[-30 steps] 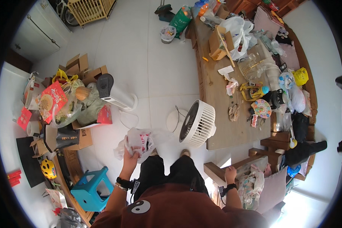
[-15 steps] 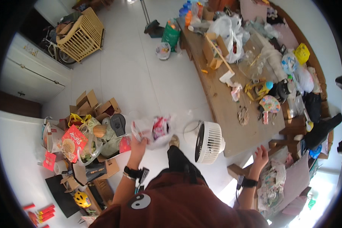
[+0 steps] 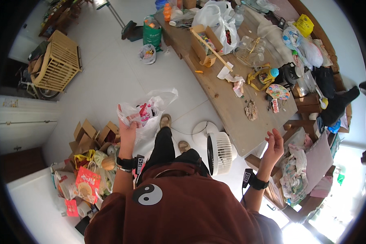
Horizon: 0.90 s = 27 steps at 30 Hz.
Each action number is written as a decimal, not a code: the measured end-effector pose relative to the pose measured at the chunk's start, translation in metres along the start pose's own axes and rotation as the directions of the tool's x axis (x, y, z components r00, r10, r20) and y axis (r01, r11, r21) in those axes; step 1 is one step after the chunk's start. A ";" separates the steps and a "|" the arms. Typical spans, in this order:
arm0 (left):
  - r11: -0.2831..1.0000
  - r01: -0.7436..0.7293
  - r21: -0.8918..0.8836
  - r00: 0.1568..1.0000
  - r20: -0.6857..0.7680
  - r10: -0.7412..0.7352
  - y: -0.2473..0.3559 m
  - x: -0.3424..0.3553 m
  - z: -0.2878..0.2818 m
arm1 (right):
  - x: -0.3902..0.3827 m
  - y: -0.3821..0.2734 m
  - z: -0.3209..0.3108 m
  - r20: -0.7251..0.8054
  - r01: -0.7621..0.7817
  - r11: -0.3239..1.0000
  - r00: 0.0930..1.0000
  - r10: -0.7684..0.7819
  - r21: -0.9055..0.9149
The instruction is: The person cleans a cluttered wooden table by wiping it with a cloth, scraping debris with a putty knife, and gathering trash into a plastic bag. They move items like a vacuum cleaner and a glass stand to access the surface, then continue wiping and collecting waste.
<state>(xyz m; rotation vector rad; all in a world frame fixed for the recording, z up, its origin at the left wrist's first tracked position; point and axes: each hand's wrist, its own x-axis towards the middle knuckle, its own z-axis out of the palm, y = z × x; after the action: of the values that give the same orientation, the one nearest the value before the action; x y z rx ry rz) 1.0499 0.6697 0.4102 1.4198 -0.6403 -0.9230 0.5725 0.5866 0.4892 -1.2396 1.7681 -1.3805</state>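
Observation:
My left hand (image 3: 127, 132) is closed on the gathered edge of a translucent white plastic bag (image 3: 163, 99), which hangs over the floor in front of my left leg. Inside or behind the thin film shows a pink-and-white printed package (image 3: 144, 113); its exact kind is unclear. My right hand (image 3: 274, 145) is raised beside the near corner of the wooden table (image 3: 227, 110), fingers loosely apart and holding nothing. Between my legs and that table stands a white fan (image 3: 220, 153) on a round base.
Cardboard boxes (image 3: 85, 134) and a red gift bag (image 3: 87, 183) crowd the left side. Farther ahead are a small lined bin (image 3: 147, 54), a green bag (image 3: 152, 35) and a dustpan (image 3: 131, 31). An open box (image 3: 205, 45) sits on the cluttered table. A cord crosses the floor by the fan.
My view has shifted forward and turned, so the box pile now sits lower at left. The bag, still in my left hand, has spread wider. My right hand stays empty.

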 end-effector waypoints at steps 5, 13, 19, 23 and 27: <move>0.996 0.070 0.063 0.996 0.058 -0.074 0.017 0.082 -0.013 | -0.016 -0.016 0.029 -0.035 -0.063 0.997 0.997 0.062 -0.039; 0.970 0.223 0.098 0.871 0.427 -0.244 0.019 0.241 0.007 | -0.047 -0.055 0.140 -0.207 -0.293 0.950 0.942 0.266 -0.111; 0.963 0.219 0.156 0.673 0.691 -0.265 0.038 0.305 0.035 | -0.002 -0.002 0.273 0.013 -0.420 0.871 0.899 0.437 -0.255; 0.951 0.263 0.164 0.546 0.787 -0.287 0.058 0.318 0.056 | 0.013 0.066 0.362 0.047 -0.135 0.754 0.976 0.214 -0.643; 0.919 0.269 0.288 0.405 0.832 -0.379 0.058 0.329 0.083 | 0.002 0.123 0.411 0.086 -0.395 0.711 0.839 0.537 -0.582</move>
<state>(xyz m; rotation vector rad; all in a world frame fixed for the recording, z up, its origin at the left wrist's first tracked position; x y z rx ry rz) 1.1617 0.3440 0.4244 1.0774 -1.2161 -2.0400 0.8840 0.4172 0.2483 -1.0441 2.1656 -0.4031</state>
